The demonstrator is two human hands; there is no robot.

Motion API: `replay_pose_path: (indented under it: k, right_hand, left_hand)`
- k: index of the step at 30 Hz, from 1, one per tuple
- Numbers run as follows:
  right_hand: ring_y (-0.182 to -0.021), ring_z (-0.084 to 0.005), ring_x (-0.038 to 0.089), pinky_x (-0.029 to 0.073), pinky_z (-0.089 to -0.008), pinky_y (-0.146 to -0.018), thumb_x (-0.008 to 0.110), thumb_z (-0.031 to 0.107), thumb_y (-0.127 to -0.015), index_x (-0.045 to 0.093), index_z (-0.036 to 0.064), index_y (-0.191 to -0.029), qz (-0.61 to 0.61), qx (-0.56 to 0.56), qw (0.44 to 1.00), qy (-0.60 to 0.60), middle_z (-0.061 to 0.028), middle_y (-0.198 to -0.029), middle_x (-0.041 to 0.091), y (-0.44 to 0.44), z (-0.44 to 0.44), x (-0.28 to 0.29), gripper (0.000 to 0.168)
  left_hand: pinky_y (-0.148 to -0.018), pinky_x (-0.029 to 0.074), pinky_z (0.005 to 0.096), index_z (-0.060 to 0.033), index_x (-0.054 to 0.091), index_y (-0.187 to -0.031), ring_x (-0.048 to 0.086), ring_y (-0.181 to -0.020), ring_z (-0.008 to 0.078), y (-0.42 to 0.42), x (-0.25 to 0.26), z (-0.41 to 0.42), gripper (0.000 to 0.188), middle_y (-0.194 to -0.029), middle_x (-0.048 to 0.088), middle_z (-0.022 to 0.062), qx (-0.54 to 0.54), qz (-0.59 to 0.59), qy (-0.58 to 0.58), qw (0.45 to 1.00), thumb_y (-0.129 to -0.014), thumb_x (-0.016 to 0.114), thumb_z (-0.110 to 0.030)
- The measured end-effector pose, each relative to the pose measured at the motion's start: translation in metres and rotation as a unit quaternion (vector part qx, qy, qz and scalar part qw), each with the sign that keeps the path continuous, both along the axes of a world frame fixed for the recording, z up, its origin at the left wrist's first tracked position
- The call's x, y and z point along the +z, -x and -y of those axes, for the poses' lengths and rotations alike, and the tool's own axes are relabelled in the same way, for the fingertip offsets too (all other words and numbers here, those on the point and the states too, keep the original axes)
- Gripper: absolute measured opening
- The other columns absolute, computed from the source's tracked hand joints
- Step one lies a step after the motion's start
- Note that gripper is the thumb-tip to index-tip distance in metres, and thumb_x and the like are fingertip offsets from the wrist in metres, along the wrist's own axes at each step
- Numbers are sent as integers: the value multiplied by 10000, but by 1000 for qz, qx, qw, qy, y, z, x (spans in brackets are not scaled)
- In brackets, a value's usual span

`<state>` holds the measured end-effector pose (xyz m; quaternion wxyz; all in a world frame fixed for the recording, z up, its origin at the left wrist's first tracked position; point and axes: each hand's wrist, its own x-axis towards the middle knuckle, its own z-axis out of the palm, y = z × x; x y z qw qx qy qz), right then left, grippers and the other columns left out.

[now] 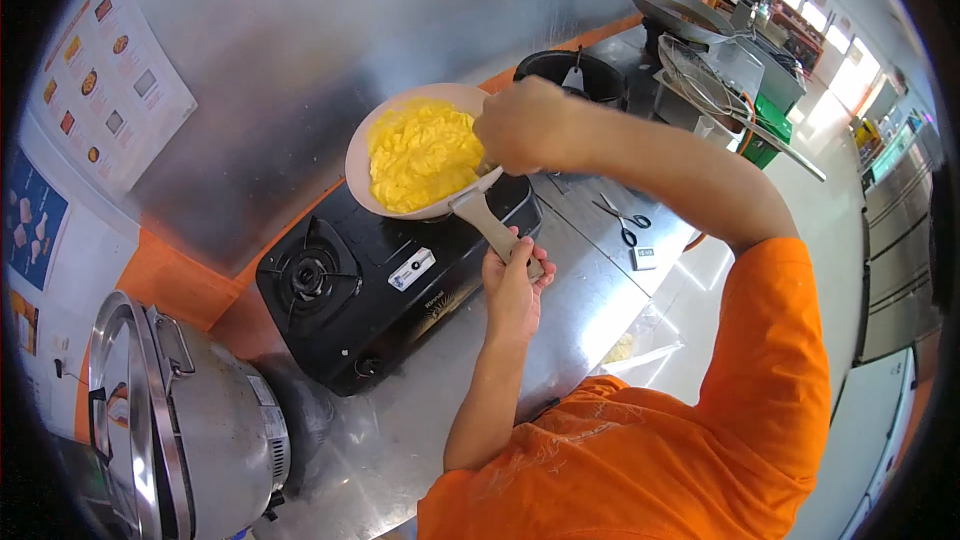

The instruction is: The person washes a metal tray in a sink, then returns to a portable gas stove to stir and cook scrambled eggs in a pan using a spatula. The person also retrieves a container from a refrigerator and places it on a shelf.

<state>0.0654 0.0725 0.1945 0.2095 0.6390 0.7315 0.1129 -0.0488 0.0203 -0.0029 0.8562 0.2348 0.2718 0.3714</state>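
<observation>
A pale pink frying pan (358,178) sits over the right-hand burner of a black two-burner Rinnai gas stove (375,255). Soft yellow scrambled eggs (424,157) fill most of it. My left hand (517,277) is wrapped around the pan's beige handle (484,217), thumb on top. Above the pan's right rim, my right hand (521,127) is curled in a fist around a utensil. Only a small greyish bit of that utensil (486,165) shows below the fingers; the rest is hidden by the hand.
Black-handled scissors (624,221) and a small digital timer (643,258) lie on the steel counter (577,300) at right. Behind my right hand stands a black pot (551,64). A large lidded steel cooker (217,405) stands left; a wok (679,11) and strainer (694,79) are far right.
</observation>
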Motion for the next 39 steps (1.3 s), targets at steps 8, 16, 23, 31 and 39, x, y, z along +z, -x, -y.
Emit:
replay_pose_path:
  k: [8, 16, 23, 31, 39]
  right_hand:
    - [-882, -255, 714, 562, -375, -706, 596, 178, -896, 704, 158, -1116, 42, 4, 984, -175, -87, -953, 715, -114, -53, -89, 246]
    - [-1083, -249, 584, 421, -417, -951, 525, 187, -944, 652, 361, -1247, 6, 133, 963, -235, -83, -1125, 617, -172, -152, -116, 372]
    - [-1102, -203, 550, 392, -366, -965, 555, 192, -906, 698, 356, -1161, 24, 426, 867, -256, -22, -1052, 608, -137, -152, -78, 336]
    - [-913, -277, 690, 518, -447, -847, 595, 221, -899, 731, 258, -1107, -25, 162, 971, -176, -69, -914, 697, -158, -54, -15, 252]
    - [-890, -408, 690, 561, -497, -787, 564, 151, -908, 624, 141, -1249, -213, 21, 972, -95, -190, -948, 697, -129, -10, -124, 346]
  left_hand:
    - [-497, 430, 279, -36, 431, -1191, 552, -570, 149, 28, 8, -16, 321, -760, 558, 62, -113, -123, -72, 983, -941, 613, -121]
    - [-493, 358, 288, -75, 473, -1104, 515, -574, 141, 50, 23, -26, 220, -737, 563, 39, -149, -212, -104, 960, -942, 611, -131]
    - [-498, 401, 275, -65, 510, -1135, 532, -590, 127, 50, 26, -27, 240, -728, 564, 29, -137, -238, -88, 958, -934, 624, -132]
    - [-489, 365, 271, -28, 514, -1217, 513, -572, 133, 23, 23, -16, 302, -708, 551, 38, -75, -137, -41, 987, -946, 604, -126]
    - [-601, 487, 309, -87, 517, -1200, 611, -655, 198, 5, 13, -14, 298, -796, 631, 77, -53, -82, -11, 995, -977, 604, -264]
